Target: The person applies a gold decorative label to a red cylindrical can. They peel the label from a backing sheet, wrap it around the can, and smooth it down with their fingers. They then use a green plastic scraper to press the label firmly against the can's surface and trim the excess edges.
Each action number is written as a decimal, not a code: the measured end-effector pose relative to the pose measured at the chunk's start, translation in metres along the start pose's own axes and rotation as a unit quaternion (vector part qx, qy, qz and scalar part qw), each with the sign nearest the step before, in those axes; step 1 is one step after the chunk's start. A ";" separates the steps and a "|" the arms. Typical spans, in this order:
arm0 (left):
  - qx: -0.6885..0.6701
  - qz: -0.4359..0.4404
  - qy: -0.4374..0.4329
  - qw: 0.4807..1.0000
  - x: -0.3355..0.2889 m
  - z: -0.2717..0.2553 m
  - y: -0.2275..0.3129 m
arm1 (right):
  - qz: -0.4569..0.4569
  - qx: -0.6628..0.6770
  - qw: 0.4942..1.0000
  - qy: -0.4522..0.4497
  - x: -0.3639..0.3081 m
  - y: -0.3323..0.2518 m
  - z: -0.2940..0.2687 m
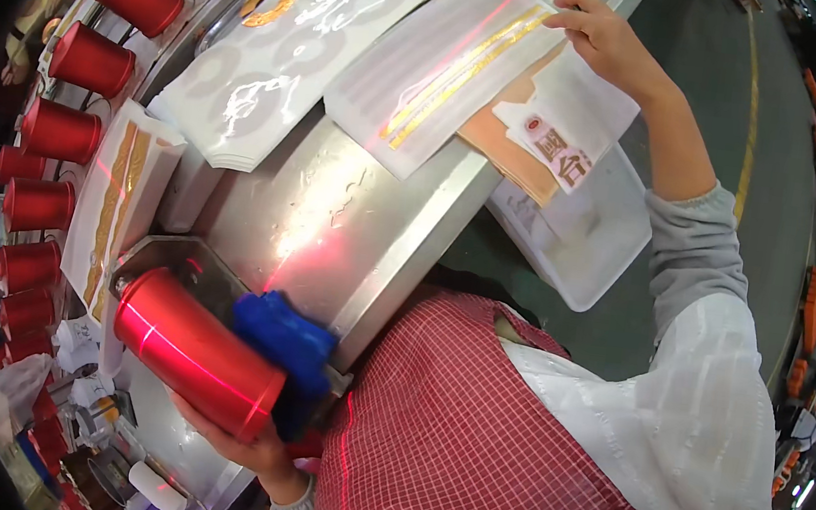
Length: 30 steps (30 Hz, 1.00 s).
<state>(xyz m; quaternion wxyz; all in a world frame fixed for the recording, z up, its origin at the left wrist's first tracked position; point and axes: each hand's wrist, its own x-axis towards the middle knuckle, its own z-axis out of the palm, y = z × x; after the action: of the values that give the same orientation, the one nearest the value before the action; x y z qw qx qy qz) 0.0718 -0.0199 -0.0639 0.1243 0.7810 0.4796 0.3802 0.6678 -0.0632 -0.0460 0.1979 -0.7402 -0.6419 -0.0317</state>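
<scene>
My right hand (608,41) is at the upper right, its fingers closed on the edge of a white packaging sheet (391,92) with a gold stripe. That sheet slants across the metal table (271,174). Beneath it pokes out a brown piece (507,140) with a printed white label (554,149). Low on the left, my left hand (235,444) is beside the lower end of a large red cylinder (206,353). The cylinder hides most of its fingers, so I cannot tell whether it grips anything. A crumpled blue cloth (285,342) lies next to the cylinder.
Glossy white sheets (259,57) with an orange ring (268,4) lie at the far side. Along the left runs a row of red cylinders (93,58). Another gold-striped white pack (117,202) stands near them. Below my right arm is a pale plastic bin (582,275).
</scene>
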 end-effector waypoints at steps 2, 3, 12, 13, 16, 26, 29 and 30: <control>0.000 -0.006 -0.008 1.000 -0.002 0.000 0.006 | -0.014 0.022 1.000 -0.018 0.000 -0.004 0.006; 0.000 -0.011 -0.010 1.000 0.000 -0.001 0.009 | 0.005 0.031 0.999 -0.028 0.002 -0.005 0.008; 0.006 -0.046 -0.002 0.999 -0.001 -0.001 0.013 | 0.071 -0.048 0.996 -0.026 0.018 0.058 0.034; 0.003 -0.041 -0.002 0.999 -0.001 0.000 0.011 | 0.068 -0.007 0.997 -0.031 0.024 0.057 0.033; 0.005 -0.038 0.001 0.999 -0.004 0.000 0.010 | 0.024 0.072 0.995 -0.072 0.036 0.010 0.022; 0.005 -0.044 0.023 0.999 -0.006 0.009 0.012 | -0.017 0.039 0.996 -0.075 -0.081 -0.078 -0.024; -0.022 -0.040 0.022 0.999 -0.004 0.012 0.010 | 0.017 0.002 0.998 -0.060 -0.109 -0.093 -0.023; -0.019 -0.040 0.022 0.999 -0.004 0.010 0.010 | 0.023 -0.008 0.998 -0.061 -0.114 -0.097 -0.019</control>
<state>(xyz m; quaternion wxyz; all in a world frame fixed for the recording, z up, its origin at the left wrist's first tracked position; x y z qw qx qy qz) 0.0847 -0.0262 -0.0671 0.1438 0.7505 0.5054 0.4008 0.5582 -0.1670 -0.0384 0.1531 -0.7566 -0.6356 0.0129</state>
